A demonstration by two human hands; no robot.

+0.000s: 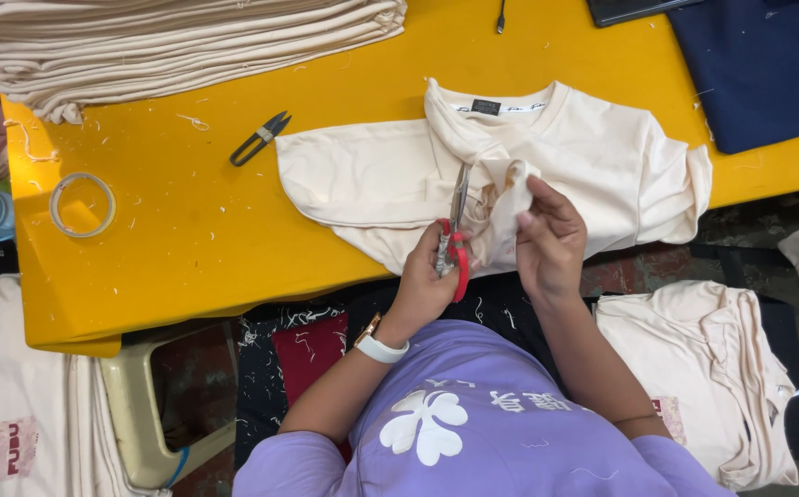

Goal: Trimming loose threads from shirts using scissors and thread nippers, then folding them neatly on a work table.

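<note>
A cream sweatshirt lies spread on the yellow table, its neck toward the far side. My left hand, with a white watch on the wrist, grips red-handled scissors; the blades point up into a bunched fold of the shirt. My right hand pinches that fold of cream fabric and lifts it just right of the blades. Both hands are at the table's near edge.
Small black thread snips and a clear tape roll lie to the left on the table. A stack of folded cream garments sits far left, a navy garment far right. More cream shirts lie below right, a plastic stool below left.
</note>
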